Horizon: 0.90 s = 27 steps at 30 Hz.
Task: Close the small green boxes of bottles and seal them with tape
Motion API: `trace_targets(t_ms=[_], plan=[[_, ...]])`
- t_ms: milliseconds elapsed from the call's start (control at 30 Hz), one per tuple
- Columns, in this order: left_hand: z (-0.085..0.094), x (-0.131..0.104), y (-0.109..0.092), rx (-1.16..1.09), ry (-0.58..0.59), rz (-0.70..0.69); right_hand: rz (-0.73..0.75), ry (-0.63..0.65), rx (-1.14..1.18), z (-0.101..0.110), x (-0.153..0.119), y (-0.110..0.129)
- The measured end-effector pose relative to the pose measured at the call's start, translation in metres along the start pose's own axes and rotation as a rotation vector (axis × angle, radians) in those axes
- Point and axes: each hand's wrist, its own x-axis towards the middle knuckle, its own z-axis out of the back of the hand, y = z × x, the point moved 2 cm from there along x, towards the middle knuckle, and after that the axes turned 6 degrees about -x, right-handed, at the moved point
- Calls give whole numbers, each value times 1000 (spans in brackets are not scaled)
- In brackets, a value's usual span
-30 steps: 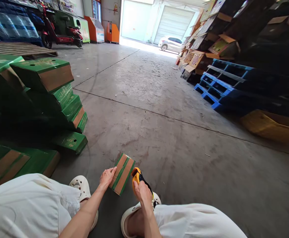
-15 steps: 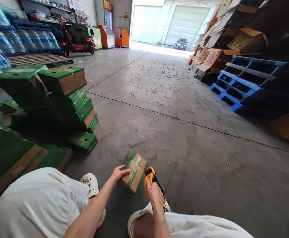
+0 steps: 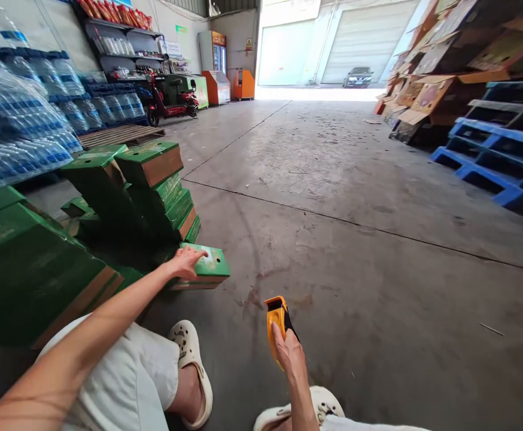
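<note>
A green cardboard box (image 3: pixel 214 269) with brown stripes along its side is at the foot of the stacked green boxes, left of centre. My left hand (image 3: pixel 187 262) is over its left end, fingers across the top and thumb side partly hidden. Whether the box rests fully on what lies under it is hard to see. In front of my right shoe, my right hand (image 3: pixel 291 353) is wrapped round the handle of a yellow and black price gun (image 3: pixel 276 317). The gun points forward, above the bare floor and apart from the box.
Stacked green boxes (image 3: pixel 154 164) and a large green box (image 3: pixel 32 263) crowd the left. Behind them are water bottles (image 3: pixel 14 120), a wooden pallet (image 3: pixel 113 134) and a red scooter (image 3: pixel 172 105). Blue pallets (image 3: pixel 490 143) and heaped cartons (image 3: pixel 432 99) stand right. Concrete floor (image 3: pixel 355 281) lies between.
My left hand has moved left from the middle, and the box that was between my hands is no longer there. The price gun stays in my right hand. The view has turned left.
</note>
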Motion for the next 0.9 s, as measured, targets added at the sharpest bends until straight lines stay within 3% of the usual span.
trace_targets(t_ms=[100,167,267,367,500,633,767,900], plan=[[42,-2,62,145,57,-54,-5,57,25,-4,4,1],[50,-1,99,258,59,-28,-8,66,18,-6,5,0],[34,6,135,275,101,150,-12,72,-19,-9,6,1],[10,14,143,232,135,225,-19,87,-48,-12,5,2],[1,19,128,197,124,216,22,63,-11,-15,2,7],[-17,20,83,122,131,80,138,39,183,-19,-3,15],[-73,12,16,-6,241,-94,179,39,268,-27,-4,18],[-130,-7,-30,-125,387,-255,36,43,-5,-54,-7,1]])
